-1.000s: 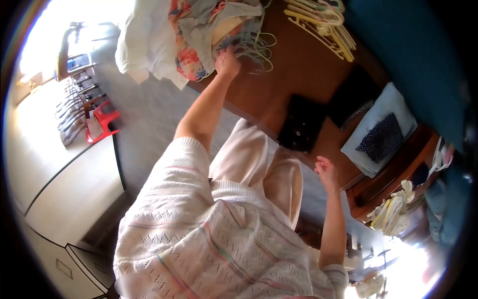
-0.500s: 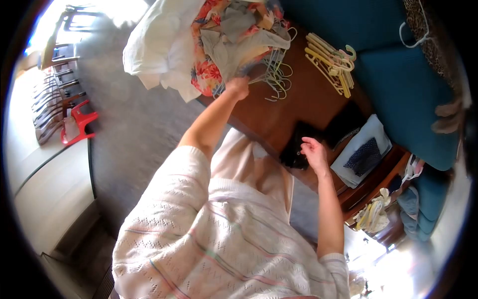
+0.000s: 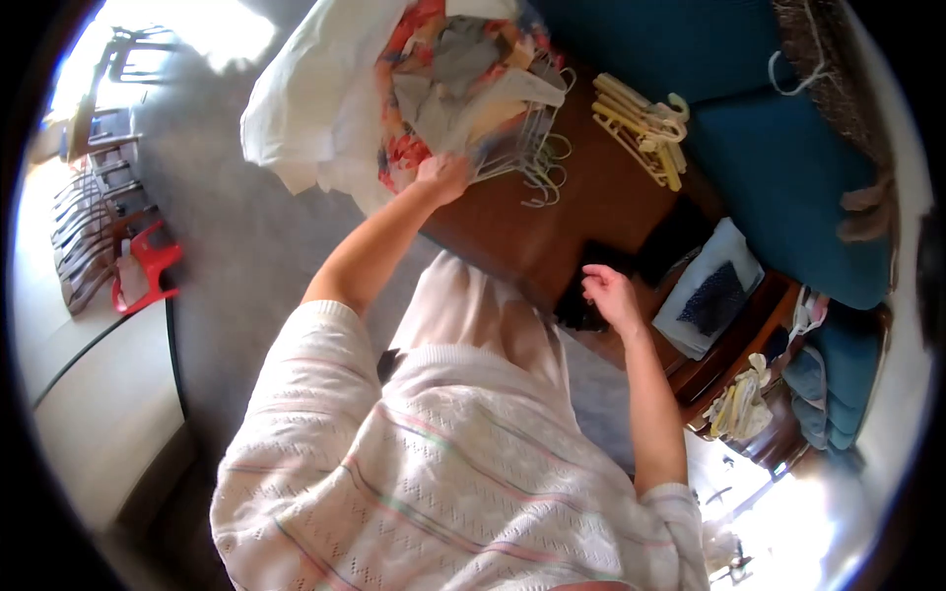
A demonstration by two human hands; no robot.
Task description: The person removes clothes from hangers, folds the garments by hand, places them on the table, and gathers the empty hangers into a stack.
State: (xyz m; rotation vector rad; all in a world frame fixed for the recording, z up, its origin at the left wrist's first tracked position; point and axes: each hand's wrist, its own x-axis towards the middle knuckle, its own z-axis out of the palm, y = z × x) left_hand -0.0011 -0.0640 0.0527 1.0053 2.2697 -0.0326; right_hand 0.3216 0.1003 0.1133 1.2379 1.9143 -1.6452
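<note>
At the upper middle, my left hand (image 3: 445, 177) has its fingers closed at the lower edge of a red floral cloth (image 3: 402, 156). Grey garments (image 3: 468, 54) lie heaped on that cloth. Several thin wire hangers (image 3: 542, 163) poke out of the heap, just right of this hand. A large white cloth (image 3: 310, 98) spreads beside the floral one. My right hand (image 3: 611, 295) hovers over black folded clothing (image 3: 581, 300), its fingers loosely bent and apart, holding nothing. Right of it sits a folded light blue garment (image 3: 680, 330) topped by a dark dotted cloth (image 3: 714, 297).
A brown wooden table (image 3: 493, 236) carries these things. Cream and yellow hangers (image 3: 641, 128) are stacked near its far side, by a blue sofa (image 3: 788, 167). More hangers (image 3: 739, 404) hang at the lower right. A red plastic chair (image 3: 153, 266) and wooden chairs stand on the left.
My left hand has shifted left, away from the wire hangers, along the floral cloth. My right hand stays above the black clothing. The view has moved slightly.
</note>
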